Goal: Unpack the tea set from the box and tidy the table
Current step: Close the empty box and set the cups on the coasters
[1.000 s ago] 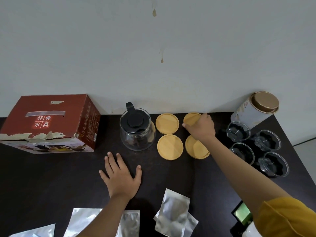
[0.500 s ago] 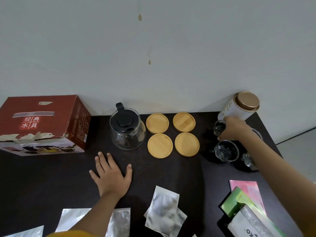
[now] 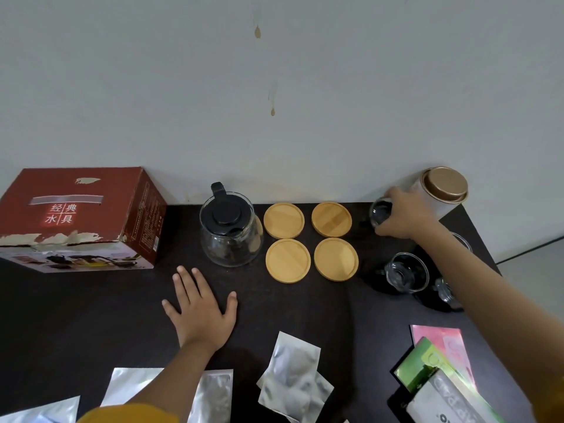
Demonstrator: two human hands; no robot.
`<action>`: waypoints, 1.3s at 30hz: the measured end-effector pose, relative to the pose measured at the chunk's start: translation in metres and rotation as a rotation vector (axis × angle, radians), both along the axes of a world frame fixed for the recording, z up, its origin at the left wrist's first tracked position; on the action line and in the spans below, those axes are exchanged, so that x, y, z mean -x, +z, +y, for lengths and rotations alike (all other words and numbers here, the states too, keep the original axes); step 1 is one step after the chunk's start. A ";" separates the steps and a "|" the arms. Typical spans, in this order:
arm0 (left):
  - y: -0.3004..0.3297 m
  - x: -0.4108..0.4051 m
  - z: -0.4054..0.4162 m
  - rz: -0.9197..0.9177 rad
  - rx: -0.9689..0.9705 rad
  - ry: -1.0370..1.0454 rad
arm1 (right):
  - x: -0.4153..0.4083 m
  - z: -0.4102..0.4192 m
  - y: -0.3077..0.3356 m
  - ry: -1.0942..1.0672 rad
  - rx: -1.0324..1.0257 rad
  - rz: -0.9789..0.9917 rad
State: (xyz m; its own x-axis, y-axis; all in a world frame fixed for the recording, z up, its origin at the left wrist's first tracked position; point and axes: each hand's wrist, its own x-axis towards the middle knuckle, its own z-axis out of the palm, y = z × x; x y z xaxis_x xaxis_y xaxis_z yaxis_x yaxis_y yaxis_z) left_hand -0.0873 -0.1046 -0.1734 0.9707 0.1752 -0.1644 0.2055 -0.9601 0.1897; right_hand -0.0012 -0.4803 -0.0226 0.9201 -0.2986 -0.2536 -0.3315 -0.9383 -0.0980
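Observation:
On the dark table a glass teapot (image 3: 231, 229) with a black lid stands beside several round wooden coasters (image 3: 310, 241) laid in a square. My right hand (image 3: 403, 214) grips a small glass cup (image 3: 380, 210) at the back right, tipped and lifted just right of the coasters. Another glass cup (image 3: 406, 272) stands nearer, and further cups are partly hidden behind my right forearm. My left hand (image 3: 200, 312) rests flat on the table in front of the teapot, fingers spread. The red cardboard box (image 3: 77, 219) sits at the back left.
A white tin with a gold lid (image 3: 444, 189) stands against the wall at the back right. Silver foil pouches (image 3: 293, 386) lie along the near edge, with pink, green and white packets (image 3: 439, 374) at the near right. The table's right edge runs just past the cups.
My right hand has closed on the rear glass cup and raised it a little, leftward toward the coasters. My left hand has stayed flat on the table.

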 end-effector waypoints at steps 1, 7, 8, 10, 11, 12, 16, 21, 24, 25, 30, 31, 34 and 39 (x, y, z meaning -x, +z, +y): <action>0.000 0.000 0.000 0.002 0.004 0.000 | -0.004 0.009 0.005 0.058 -0.039 -0.032; 0.003 0.001 -0.001 0.010 -0.004 0.004 | -0.028 0.082 0.013 0.364 -0.256 -0.042; 0.003 0.001 -0.001 0.011 -0.006 0.003 | -0.032 0.093 0.010 0.406 -0.266 -0.026; 0.004 0.000 -0.001 0.015 -0.008 0.002 | -0.039 0.111 0.003 0.475 -0.262 0.001; 0.003 0.000 0.000 0.017 -0.009 0.000 | -0.043 0.119 -0.002 0.498 -0.261 0.007; 0.003 0.000 0.000 0.019 -0.009 0.000 | -0.046 0.125 -0.006 0.511 -0.263 0.009; 0.002 0.000 0.001 0.023 0.001 -0.004 | -0.055 0.137 -0.025 0.512 -0.269 0.028; 0.002 0.000 0.001 0.031 -0.001 -0.004 | -0.056 0.141 -0.033 0.463 -0.359 -0.012; 0.003 0.000 0.001 0.030 -0.007 -0.004 | -0.055 0.143 -0.035 0.434 -0.387 -0.039; 0.003 0.000 0.001 0.028 -0.008 -0.004 | -0.054 0.143 -0.036 0.417 -0.395 -0.047; 0.003 -0.001 0.001 0.026 0.001 -0.005 | -0.044 0.142 -0.040 0.321 -0.464 -0.108; 0.003 -0.001 0.001 0.025 -0.001 -0.005 | -0.039 0.140 -0.039 0.307 -0.474 -0.124; 0.002 0.000 0.002 0.023 0.000 -0.004 | -0.017 0.126 -0.030 0.247 -0.464 -0.142; 0.002 0.000 0.002 0.010 0.006 0.002 | 0.056 0.088 -0.025 -0.175 -0.489 -0.459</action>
